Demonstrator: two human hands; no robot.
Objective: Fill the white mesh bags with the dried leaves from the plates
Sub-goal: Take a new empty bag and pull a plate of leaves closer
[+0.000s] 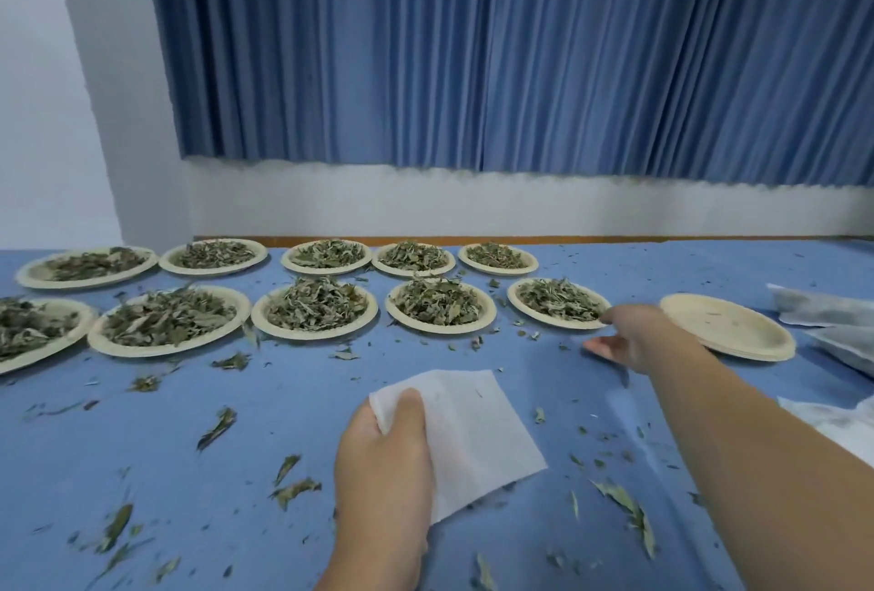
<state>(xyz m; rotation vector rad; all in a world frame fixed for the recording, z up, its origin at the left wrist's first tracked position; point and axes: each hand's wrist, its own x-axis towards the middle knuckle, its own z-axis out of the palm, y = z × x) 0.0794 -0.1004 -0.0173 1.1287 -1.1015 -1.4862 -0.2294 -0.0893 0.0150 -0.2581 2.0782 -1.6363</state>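
Observation:
My left hand (385, 448) grips the left edge of a flat white mesh bag (477, 434) lying on the blue tablecloth near me. My right hand (624, 335) reaches forward to the near right rim of a cream plate of dried leaves (558, 302); its fingertips are at the rim, and whether they hold it I cannot tell. Several more plates heaped with dried green leaves (314, 307) stand in two rows across the table.
A stack of bare cream plates (728, 325) sits just right of my right hand. Filled mesh bags (823, 307) lie at the far right edge, with another white bag (837, 420) nearer. Loose leaf scraps (217, 425) litter the cloth. A blue curtain hangs behind.

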